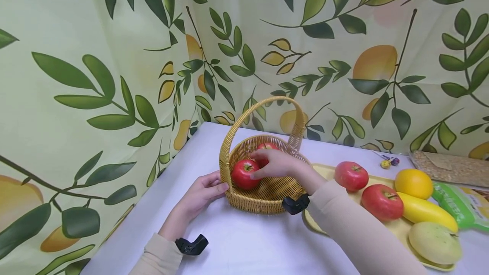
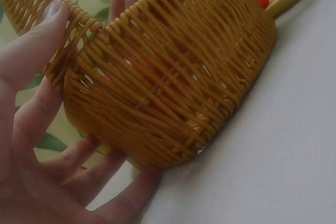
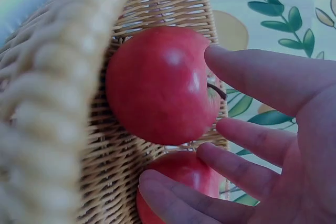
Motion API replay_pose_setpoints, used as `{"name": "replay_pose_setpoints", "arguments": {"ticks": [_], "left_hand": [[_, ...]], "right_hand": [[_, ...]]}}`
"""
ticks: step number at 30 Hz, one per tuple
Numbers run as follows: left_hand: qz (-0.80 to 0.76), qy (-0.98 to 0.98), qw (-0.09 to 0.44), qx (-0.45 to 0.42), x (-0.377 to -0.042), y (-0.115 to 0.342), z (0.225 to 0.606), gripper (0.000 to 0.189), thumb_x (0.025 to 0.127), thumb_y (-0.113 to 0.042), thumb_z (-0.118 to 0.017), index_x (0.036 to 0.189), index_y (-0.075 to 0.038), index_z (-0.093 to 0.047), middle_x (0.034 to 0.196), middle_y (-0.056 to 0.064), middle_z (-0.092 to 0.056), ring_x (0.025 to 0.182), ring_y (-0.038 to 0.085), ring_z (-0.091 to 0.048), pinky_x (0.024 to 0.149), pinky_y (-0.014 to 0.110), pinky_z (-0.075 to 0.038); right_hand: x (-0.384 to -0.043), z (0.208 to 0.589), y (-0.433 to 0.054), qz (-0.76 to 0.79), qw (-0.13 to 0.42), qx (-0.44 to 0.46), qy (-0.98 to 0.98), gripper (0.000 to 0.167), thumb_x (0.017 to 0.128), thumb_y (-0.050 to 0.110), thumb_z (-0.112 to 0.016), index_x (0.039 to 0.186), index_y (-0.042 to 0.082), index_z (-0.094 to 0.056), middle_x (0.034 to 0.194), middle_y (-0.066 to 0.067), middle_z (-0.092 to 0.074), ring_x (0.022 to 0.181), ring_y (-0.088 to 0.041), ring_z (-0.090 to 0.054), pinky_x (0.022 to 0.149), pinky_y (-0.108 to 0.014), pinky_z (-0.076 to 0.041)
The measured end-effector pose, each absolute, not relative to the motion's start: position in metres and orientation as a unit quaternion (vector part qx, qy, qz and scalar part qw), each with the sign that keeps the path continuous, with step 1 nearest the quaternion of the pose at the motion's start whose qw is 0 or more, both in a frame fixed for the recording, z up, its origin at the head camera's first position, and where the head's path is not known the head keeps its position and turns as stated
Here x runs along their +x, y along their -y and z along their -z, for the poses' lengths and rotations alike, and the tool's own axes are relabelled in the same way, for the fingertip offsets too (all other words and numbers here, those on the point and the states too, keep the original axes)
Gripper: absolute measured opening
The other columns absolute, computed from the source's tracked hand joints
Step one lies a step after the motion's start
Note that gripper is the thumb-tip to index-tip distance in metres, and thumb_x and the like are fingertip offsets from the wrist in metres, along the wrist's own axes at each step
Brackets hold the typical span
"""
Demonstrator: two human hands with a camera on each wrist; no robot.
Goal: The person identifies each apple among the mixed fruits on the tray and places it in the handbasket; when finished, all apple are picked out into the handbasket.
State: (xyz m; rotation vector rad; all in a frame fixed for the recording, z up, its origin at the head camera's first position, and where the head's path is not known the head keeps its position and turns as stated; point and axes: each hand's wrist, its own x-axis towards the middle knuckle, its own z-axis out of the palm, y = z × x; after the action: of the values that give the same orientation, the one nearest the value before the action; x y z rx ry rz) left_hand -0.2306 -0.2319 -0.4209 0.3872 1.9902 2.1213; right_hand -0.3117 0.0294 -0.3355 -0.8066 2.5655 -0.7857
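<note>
Two red apples [image 1: 244,174] sit in the wicker basket [image 1: 267,196]. Your right hand [image 1: 276,164] rests over them, fingers straight, gripping nothing. Left hand [image 1: 202,194] steadies the basket's wall with relaxed fingers. Two apples [image 1: 351,176] remain on the tray [image 1: 324,171].

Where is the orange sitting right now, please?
In the head view, the orange sits on the yellow tray at the right, behind the banana and right of two red apples.

Rear apple [image 1: 267,145] half behind hand [image 1: 276,164]
</note>
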Motion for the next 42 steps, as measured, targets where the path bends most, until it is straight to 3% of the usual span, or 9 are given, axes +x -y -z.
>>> {"name": "replay_pose_setpoints", "arguments": {"ticks": [14,23,29,34,42], "left_hand": [[-0.715,-0.680,0.101,0.127,-0.230,0.232,0.422,0.049,0.097,-0.014,-0.072,0.136,0.011,-0.056,0.131,0.030,-0.062,0.116,0.027,-0.065,0.100,0.038,-0.054],[-0.715,-0.680,0.101,0.128,-0.230,0.231,0.421,0.048,0.098,-0.014,-0.071,0.134,0.013,-0.055,0.129,0.030,-0.062,0.117,0.030,-0.064,0.100,0.038,-0.054],[-0.717,-0.677,0.099,0.133,-0.229,0.230,0.422,0.049,0.098,-0.013,-0.070,0.135,0.015,-0.054,0.130,0.031,-0.061,0.116,0.028,-0.065,0.100,0.039,-0.054],[-0.718,-0.676,0.102,0.130,-0.229,0.230,0.423,0.049,0.098,-0.013,-0.070,0.135,0.014,-0.054,0.130,0.030,-0.061,0.119,0.032,-0.063,0.100,0.039,-0.054],[-0.714,-0.679,0.102,0.134,-0.231,0.232,0.423,0.048,0.099,-0.014,-0.070,0.136,0.012,-0.055,0.131,0.028,-0.062,0.119,0.030,-0.064,0.101,0.040,-0.053]], "right_hand": [[-0.299,0.337,-0.054,0.300,0.140,-0.281,-0.901,0.064,0.091,0.037,-0.076,0.146,0.012,-0.056,0.145,-0.007,-0.056,0.136,-0.033,-0.048,0.112,-0.059,-0.039],[-0.288,0.336,-0.070,0.341,0.109,-0.282,-0.890,0.060,0.091,0.036,-0.076,0.143,0.012,-0.058,0.140,-0.009,-0.060,0.130,-0.034,-0.054,0.105,-0.060,-0.046],[-0.279,0.335,-0.080,0.371,0.112,-0.292,-0.874,0.061,0.092,0.034,-0.077,0.145,0.012,-0.056,0.141,-0.012,-0.059,0.120,-0.037,-0.061,0.094,-0.050,-0.056],[-0.268,0.337,-0.089,0.405,0.113,-0.292,-0.859,0.057,0.094,0.032,-0.075,0.144,0.011,-0.057,0.141,-0.013,-0.057,0.123,-0.040,-0.060,0.094,-0.049,-0.057],[-0.249,0.339,-0.107,0.429,0.085,-0.250,-0.864,0.048,0.094,0.036,-0.075,0.137,0.020,-0.061,0.138,-0.004,-0.059,0.123,-0.032,-0.060,0.091,-0.047,-0.058]]}}
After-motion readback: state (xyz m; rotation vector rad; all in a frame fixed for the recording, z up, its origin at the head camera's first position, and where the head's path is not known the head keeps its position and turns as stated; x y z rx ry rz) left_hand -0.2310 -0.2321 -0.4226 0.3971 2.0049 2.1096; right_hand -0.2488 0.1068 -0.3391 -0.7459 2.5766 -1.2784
